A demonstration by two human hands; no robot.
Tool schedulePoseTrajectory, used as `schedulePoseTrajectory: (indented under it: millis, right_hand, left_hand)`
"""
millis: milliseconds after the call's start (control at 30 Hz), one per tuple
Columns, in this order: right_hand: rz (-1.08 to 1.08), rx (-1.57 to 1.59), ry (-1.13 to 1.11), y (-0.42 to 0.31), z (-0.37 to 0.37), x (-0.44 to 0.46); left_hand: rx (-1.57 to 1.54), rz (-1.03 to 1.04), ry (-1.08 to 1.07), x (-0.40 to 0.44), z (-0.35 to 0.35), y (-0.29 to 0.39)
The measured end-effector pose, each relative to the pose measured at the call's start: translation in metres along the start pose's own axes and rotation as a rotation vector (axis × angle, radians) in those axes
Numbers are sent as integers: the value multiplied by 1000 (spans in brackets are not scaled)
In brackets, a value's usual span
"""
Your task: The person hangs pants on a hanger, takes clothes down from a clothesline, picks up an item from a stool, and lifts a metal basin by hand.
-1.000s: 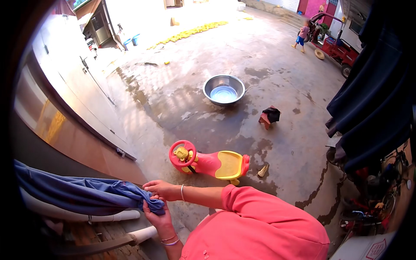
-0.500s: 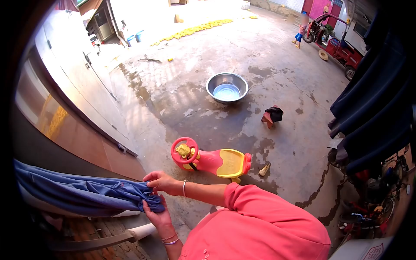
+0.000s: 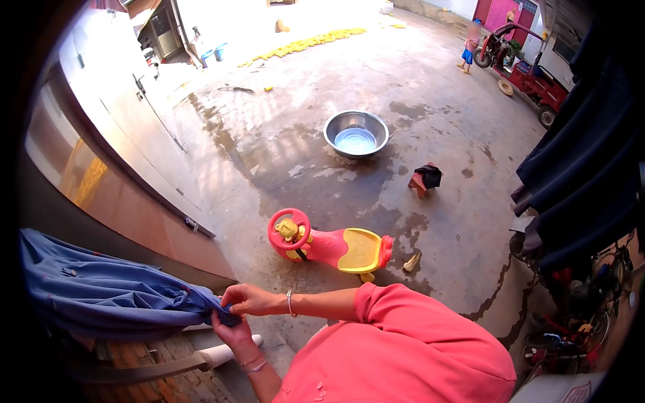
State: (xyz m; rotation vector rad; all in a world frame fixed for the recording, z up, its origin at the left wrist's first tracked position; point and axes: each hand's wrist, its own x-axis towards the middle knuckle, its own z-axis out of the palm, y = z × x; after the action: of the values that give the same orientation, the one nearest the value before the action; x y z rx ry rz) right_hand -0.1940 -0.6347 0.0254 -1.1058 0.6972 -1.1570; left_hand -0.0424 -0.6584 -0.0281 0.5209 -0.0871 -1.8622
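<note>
A blue garment (image 3: pixel 127 292), with a button showing on it, stretches in from the left edge, its near end bunched. My right hand (image 3: pixel 250 300), with a bangle on the wrist, pinches the gathered end from above. Below it my left hand (image 3: pixel 234 336) has its fingers closed on the same end, thumb up against the cloth. The two hands are close together and nearly touching. How the far side of the garment is held up is out of sight.
A red and yellow ride-on toy car (image 3: pixel 329 247) stands near my arm. Beyond are a metal basin (image 3: pixel 356 134) of water and a small stool (image 3: pixel 424 180) with black cloth. Dark cloth (image 3: pixel 571 168) hangs at right; a child (image 3: pixel 469 50) stands by a red tricycle (image 3: pixel 531 80).
Both hands have moved slightly down and drawn closer together, gathering the garment's end tighter. More of the garment shows spread out at the left. The view has shifted a little.
</note>
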Motion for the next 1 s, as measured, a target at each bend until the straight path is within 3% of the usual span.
schedulePoseTrajectory:
  millis: [267,333,400,467,600,900,1000]
  right_hand:
    - [-38,-185,170,31,-23,0]
    - [116,-104,173,22,-25,-5]
    - [109,-89,182,26,-30,-4]
    - [103,-72,192,32,-38,-3]
    - [166,-20,212,27,-53,-5]
    - [213,29,389,-5,-88,-4]
    - [198,105,475,-12,-103,-7]
  left_hand:
    - [-82,33,14,12,-13,14]
    - [-97,30,-27,18,-19,15]
    - [-112,31,-68,20,-16,13]
    - [-55,142,108,18,-4,7]
    - [-168,142,172,27,-10,-5]
    - [-435,-114,315,32,-29,-26]
    - [-443,-142,261,38,-37,-26]
